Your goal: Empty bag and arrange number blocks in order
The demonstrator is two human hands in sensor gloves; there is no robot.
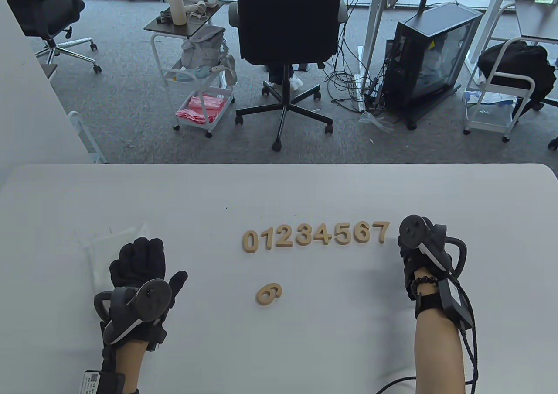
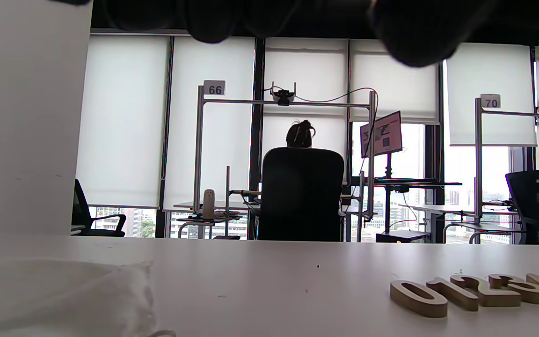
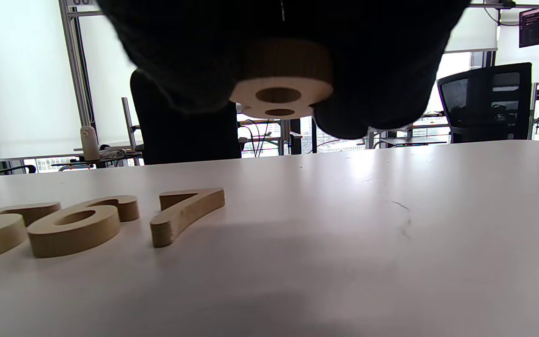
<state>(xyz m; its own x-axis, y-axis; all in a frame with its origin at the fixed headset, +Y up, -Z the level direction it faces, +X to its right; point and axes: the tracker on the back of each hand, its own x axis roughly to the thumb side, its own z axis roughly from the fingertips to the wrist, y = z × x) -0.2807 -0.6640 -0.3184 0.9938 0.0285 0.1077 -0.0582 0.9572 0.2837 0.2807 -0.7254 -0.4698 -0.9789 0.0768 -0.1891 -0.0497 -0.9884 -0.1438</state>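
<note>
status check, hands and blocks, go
Right hand grips the 8 block above the table, just past the 7. Left hand rests on the clear bag. Row 0-7 set; 9 loose. Path open.

Grey carpet (image 1: 130, 101) lies beyond the white table (image 1: 279, 184). A black office chair (image 1: 287, 23) faces away (a seated person behind it), beside a wheeled cart (image 1: 198, 101), under bright blinds (image 2: 124, 121).

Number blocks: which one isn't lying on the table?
The 8 block, pinched in the right hand above the table. 0 to 7 lie in the row; the loose 9 block lies below it.
</note>
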